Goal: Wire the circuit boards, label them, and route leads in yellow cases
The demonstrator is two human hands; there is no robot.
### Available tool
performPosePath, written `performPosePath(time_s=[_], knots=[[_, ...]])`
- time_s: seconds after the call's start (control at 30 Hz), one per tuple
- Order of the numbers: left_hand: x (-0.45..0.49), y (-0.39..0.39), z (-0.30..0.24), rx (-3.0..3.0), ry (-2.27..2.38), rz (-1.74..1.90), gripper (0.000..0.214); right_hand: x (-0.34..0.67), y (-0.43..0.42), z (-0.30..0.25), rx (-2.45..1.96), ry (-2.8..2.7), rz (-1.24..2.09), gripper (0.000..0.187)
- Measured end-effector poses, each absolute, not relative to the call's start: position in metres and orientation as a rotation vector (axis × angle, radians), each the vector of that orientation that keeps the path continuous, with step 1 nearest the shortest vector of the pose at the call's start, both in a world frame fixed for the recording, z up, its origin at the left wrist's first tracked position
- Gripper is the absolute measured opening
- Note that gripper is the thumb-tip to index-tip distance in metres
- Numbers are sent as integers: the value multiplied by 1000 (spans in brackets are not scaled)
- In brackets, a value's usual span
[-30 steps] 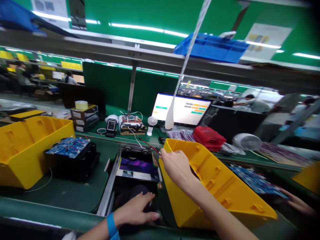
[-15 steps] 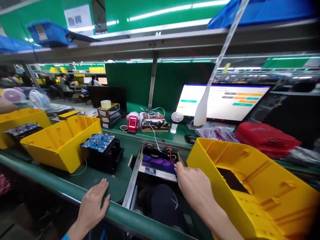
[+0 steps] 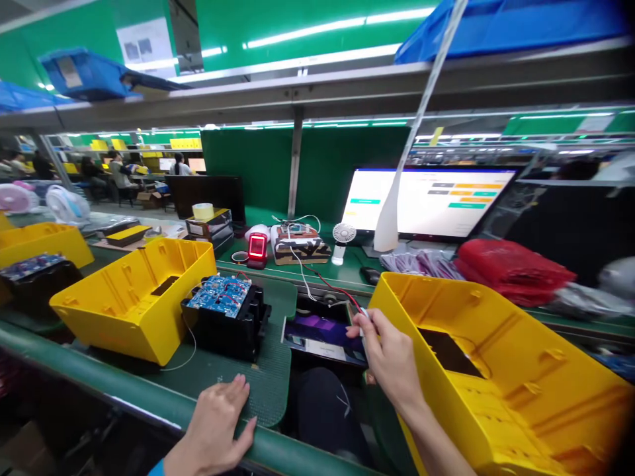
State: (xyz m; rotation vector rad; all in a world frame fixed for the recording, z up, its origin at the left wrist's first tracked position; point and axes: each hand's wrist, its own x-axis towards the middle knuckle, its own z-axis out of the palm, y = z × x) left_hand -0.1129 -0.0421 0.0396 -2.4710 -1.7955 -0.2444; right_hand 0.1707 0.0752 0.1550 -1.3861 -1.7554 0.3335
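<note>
My right hand (image 3: 387, 360) is closed in a pinch on a small connector at the end of red and white wires (image 3: 331, 287), beside the near-left corner of a big yellow plastic housing (image 3: 501, 370). My left hand (image 3: 217, 428) lies flat with its fingers apart on the green mat at the belt's front edge, holding nothing. Just beyond it sits a black battery block topped by a blue circuit board (image 3: 221, 295), next to a second yellow housing (image 3: 131, 297).
Behind are a red-lit scanner (image 3: 256, 247), a striped fixture box (image 3: 300, 248), a small white fan (image 3: 342, 237), a monitor (image 3: 427, 201) and a red bag (image 3: 510, 268). A purple card (image 3: 320, 334) lies in the gap. Other people sit far left.
The view swung left and settled. My left hand slid from the gap to the mat's front edge. My right hand moved from the housing's rim to pinch the wire connector.
</note>
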Motion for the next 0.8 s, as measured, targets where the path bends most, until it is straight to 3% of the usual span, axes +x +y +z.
performPosePath(time_s=[0.27,0.53,0.7,0.8], knots=[[-42,-32,47,-2720,-1778,-205,62,179,68,144,-1476,-1710,309,35],[15,-7,-9,-2867,-1441,-418,70,182,71,138,-1465,-1674,314,33],[51,8,-43,-2916,-1263,-586,37,180,78,145,-1466,-1642,269,34],[75,17,-52,-2934,-1266,-630,34,175,89,164,-1391,-1649,223,32]])
